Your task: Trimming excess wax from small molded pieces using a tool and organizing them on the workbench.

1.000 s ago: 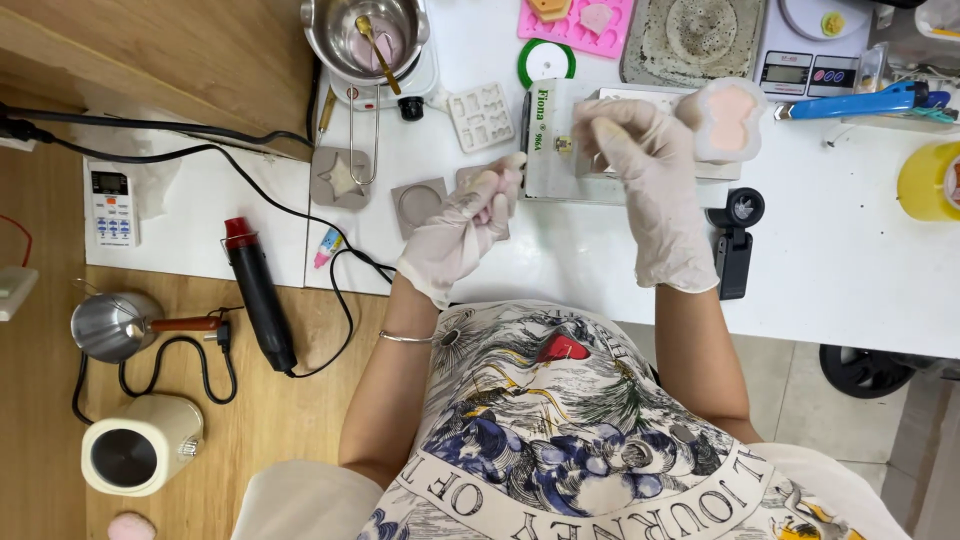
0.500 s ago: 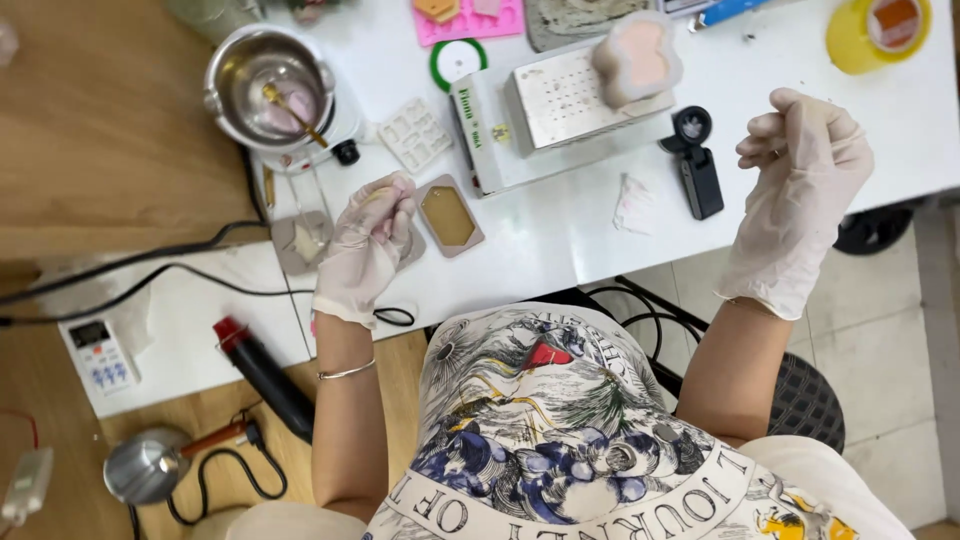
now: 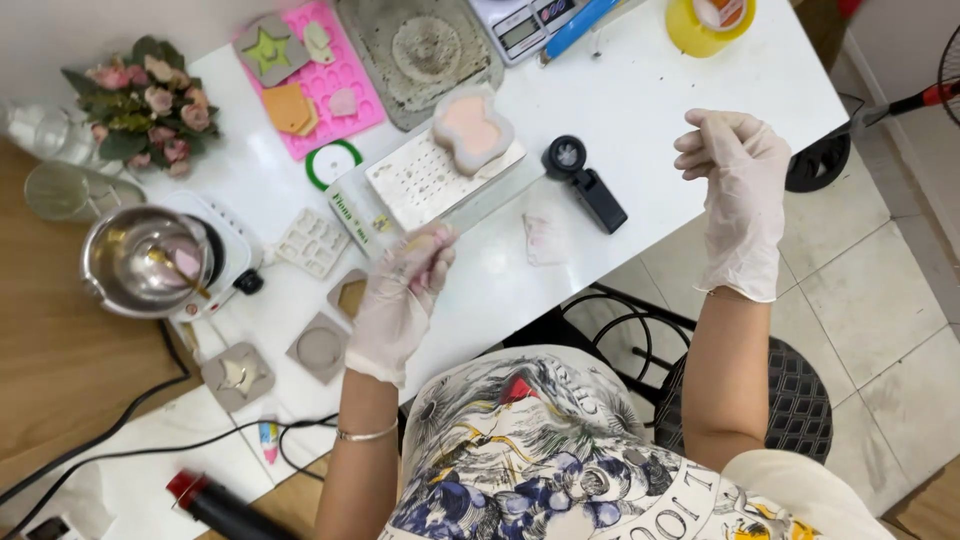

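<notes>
My gloved left hand (image 3: 402, 298) hovers over the white table (image 3: 640, 120), fingertips pinched on a small tan piece right by the white gridded box (image 3: 425, 185). Just below that hand lie grey square moulds, one with tan filling (image 3: 350, 296) and one with a grey disc (image 3: 320, 348). A pale mould with pink filling (image 3: 470, 128) rests on top of the box. My gloved right hand (image 3: 735, 185) is raised near the table's right edge with its fingers loosely curled, holding nothing.
A metal pot with a spoon (image 3: 148, 262) sits on a small white hotplate at the left. Nearby are a pink silicone mat (image 3: 335, 85), a black handheld device (image 3: 588, 186), a flower bunch (image 3: 145, 100), a heat gun (image 3: 215, 505) and a black stool (image 3: 770, 400).
My right hand left the gridded box and moved out to the right, empty. My left hand stayed by the grey moulds. The view swung, showing more of the table's left end.
</notes>
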